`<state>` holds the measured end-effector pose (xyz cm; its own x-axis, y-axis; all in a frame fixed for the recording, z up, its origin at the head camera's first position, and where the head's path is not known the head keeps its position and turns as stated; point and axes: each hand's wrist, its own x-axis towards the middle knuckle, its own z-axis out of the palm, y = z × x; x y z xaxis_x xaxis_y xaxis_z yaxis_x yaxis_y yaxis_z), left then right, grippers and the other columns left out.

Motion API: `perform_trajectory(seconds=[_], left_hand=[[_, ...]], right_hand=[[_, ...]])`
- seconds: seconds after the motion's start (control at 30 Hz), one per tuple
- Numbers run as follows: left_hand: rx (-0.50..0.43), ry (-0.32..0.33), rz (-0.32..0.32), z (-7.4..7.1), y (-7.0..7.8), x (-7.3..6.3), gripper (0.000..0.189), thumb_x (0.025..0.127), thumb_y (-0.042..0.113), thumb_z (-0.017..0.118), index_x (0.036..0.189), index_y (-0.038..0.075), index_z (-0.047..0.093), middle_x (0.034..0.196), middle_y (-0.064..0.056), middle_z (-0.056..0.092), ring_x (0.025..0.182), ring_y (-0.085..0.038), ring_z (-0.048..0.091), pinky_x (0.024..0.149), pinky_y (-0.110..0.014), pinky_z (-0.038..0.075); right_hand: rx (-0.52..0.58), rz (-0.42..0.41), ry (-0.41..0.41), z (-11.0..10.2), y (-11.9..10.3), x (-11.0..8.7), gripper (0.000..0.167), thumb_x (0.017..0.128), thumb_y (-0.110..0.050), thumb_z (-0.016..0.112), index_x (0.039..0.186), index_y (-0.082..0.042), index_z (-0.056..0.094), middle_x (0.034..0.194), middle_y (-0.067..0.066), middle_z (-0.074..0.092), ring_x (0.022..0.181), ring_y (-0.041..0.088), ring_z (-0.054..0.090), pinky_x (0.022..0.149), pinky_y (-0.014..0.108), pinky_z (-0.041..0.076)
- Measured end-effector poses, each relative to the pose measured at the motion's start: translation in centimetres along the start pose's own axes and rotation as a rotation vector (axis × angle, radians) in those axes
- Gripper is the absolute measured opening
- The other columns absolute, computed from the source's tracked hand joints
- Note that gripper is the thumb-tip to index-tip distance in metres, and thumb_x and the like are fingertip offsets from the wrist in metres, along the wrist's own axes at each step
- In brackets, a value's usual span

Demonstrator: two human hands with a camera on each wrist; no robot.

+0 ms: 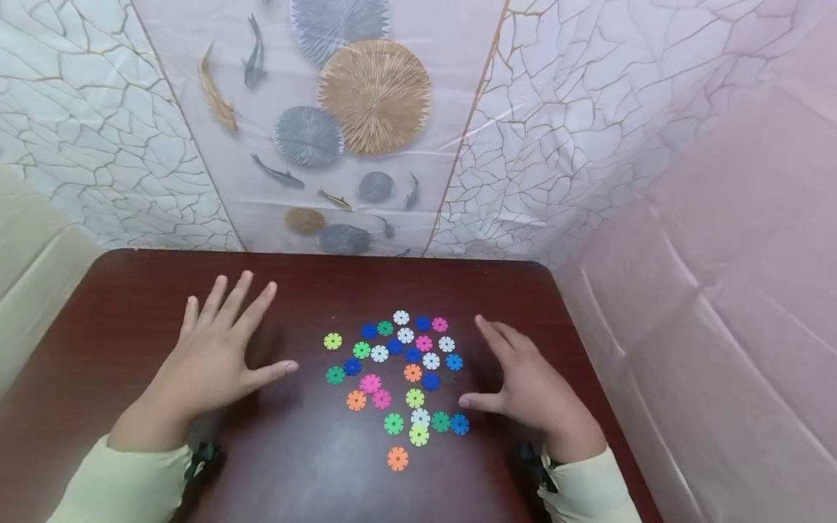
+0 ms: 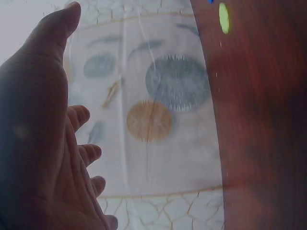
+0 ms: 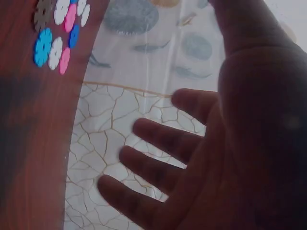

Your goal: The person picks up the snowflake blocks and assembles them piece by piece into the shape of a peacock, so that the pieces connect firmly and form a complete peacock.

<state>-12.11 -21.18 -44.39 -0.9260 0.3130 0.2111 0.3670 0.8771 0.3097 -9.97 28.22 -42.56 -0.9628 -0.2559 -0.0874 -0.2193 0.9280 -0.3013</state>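
Note:
Several small notched plastic discs in white, blue, green, pink, orange and yellow lie spread over the middle of the table. My left hand (image 1: 212, 359) is held left of them, fingers spread and holding nothing; a yellow-green disc (image 1: 333, 341) is the one nearest it. On the other side, my right hand (image 1: 532, 378) is held with its fingers extended and thumb toward the discs, also holding nothing. A blue disc (image 1: 460, 424) and a dark disc (image 1: 447, 378) lie closest to its thumb. At the near end of the spread is an orange disc (image 1: 397, 458). A white disc (image 1: 421, 418) is partly overlapped by a yellow one (image 1: 419, 434).
The dark red-brown table (image 1: 314, 479) has rounded far corners. Behind it hangs a patterned sheet (image 1: 366, 218) with fish and round leaf shapes. A pale padded surface (image 1: 719, 349) rises along the right side, and another (image 1: 39, 276) on the left.

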Motion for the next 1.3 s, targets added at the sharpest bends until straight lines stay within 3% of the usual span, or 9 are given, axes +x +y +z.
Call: perform_trajectory(seconds=[0.07, 0.17, 0.23, 0.3, 0.43, 0.57, 0.73, 1.0, 1.3], left_hand=[[-0.005, 0.015, 0.042, 0.2, 0.9, 0.2, 0.117, 0.09, 0.076, 0.082, 0.18, 0.026, 0.027, 0.189, -0.021, 0.015, 0.171, -0.058, 0.013, 0.13, -0.089, 0.009], [-0.01, 0.04, 0.112, 0.4, 2.6, 0.2, 0.097, 0.092, 0.063, 0.088, 0.17, 0.019, 0.05, 0.177, -0.021, 0.043, 0.16, -0.054, 0.042, 0.126, -0.081, 0.035], [-0.009, 0.032, 0.142, 0.8, 4.1, 0.0, 0.075, 0.092, 0.054, 0.09, 0.154, 0.018, 0.066, 0.156, -0.014, 0.065, 0.142, -0.043, 0.064, 0.115, -0.069, 0.055], [-0.033, -0.01, 0.158, 1.6, 6.1, -0.4, 0.048, 0.094, 0.05, 0.089, 0.132, 0.023, 0.076, 0.127, 0.002, 0.075, 0.113, -0.022, 0.075, 0.096, -0.053, 0.067], [-0.212, -0.265, 0.129, 4.4, 10.8, -1.5, 0.019, 0.1, 0.052, 0.083, 0.101, 0.037, 0.071, 0.087, 0.022, 0.063, 0.076, 0.001, 0.057, 0.067, -0.027, 0.057], [-0.42, -0.533, 0.051, 7.6, 14.6, -2.6, 0.032, 0.101, 0.061, 0.079, 0.091, 0.034, 0.065, 0.077, 0.018, 0.059, 0.067, -0.005, 0.053, 0.058, -0.027, 0.047], [-0.379, -0.666, 0.029, 10.8, 17.9, -2.7, 0.052, 0.092, 0.077, 0.079, 0.093, 0.027, 0.067, 0.077, 0.011, 0.06, 0.066, -0.011, 0.056, 0.057, -0.034, 0.051], [-0.256, -0.719, 0.101, 12.9, 19.2, -1.8, 0.048, 0.095, 0.072, 0.078, 0.104, 0.025, 0.072, 0.084, 0.009, 0.065, 0.074, -0.008, 0.061, 0.065, -0.038, 0.061], [-0.356, -0.669, 0.075, 12.3, 18.8, -1.7, 0.039, 0.096, 0.06, 0.083, 0.09, 0.025, 0.066, 0.075, 0.011, 0.059, 0.068, -0.007, 0.054, 0.058, -0.033, 0.052]], right_hand=[[0.033, 0.01, -0.026, 0.0, -0.1, -0.4, 0.128, 0.077, -0.071, 0.097, 0.179, -0.029, 0.031, 0.173, 0.015, 0.048, 0.154, 0.042, 0.053, 0.111, 0.065, 0.061], [0.103, 0.009, -0.084, 0.5, -0.3, -0.6, 0.11, 0.08, -0.064, 0.098, 0.169, -0.02, 0.051, 0.157, 0.01, 0.062, 0.141, 0.031, 0.064, 0.113, 0.058, 0.061], [0.15, -0.002, -0.135, 0.8, -0.4, -0.5, 0.094, 0.08, -0.059, 0.1, 0.155, -0.015, 0.064, 0.139, 0.006, 0.071, 0.124, 0.023, 0.069, 0.107, 0.053, 0.063], [0.178, -0.015, -0.186, 1.2, -0.5, -0.5, 0.076, 0.081, -0.053, 0.102, 0.139, -0.013, 0.073, 0.118, 0.003, 0.074, 0.105, 0.017, 0.069, 0.094, 0.045, 0.064], [0.214, -0.018, -0.271, 1.7, -0.5, -0.9, 0.053, 0.08, -0.042, 0.104, 0.115, -0.018, 0.073, 0.089, -0.002, 0.068, 0.078, 0.011, 0.059, 0.07, 0.032, 0.053], [0.248, -0.009, -0.337, 2.3, -0.7, -1.2, 0.047, 0.079, -0.036, 0.105, 0.107, -0.022, 0.07, 0.083, -0.004, 0.068, 0.07, 0.008, 0.057, 0.063, 0.028, 0.05], [0.269, 0.028, -0.405, 2.8, -1.0, -1.3, 0.043, 0.08, -0.03, 0.104, 0.102, -0.024, 0.068, 0.078, -0.005, 0.066, 0.066, 0.01, 0.058, 0.058, 0.029, 0.048], [0.238, 0.043, -0.42, 3.0, -1.0, -1.4, 0.034, 0.084, -0.016, 0.099, 0.096, -0.025, 0.068, 0.075, -0.007, 0.062, 0.065, 0.01, 0.056, 0.056, 0.029, 0.047], [0.233, 0.004, -0.413, 3.2, -1.2, -0.9, 0.031, 0.084, -0.012, 0.097, 0.093, -0.025, 0.07, 0.073, -0.01, 0.061, 0.064, 0.007, 0.055, 0.056, 0.026, 0.047]])
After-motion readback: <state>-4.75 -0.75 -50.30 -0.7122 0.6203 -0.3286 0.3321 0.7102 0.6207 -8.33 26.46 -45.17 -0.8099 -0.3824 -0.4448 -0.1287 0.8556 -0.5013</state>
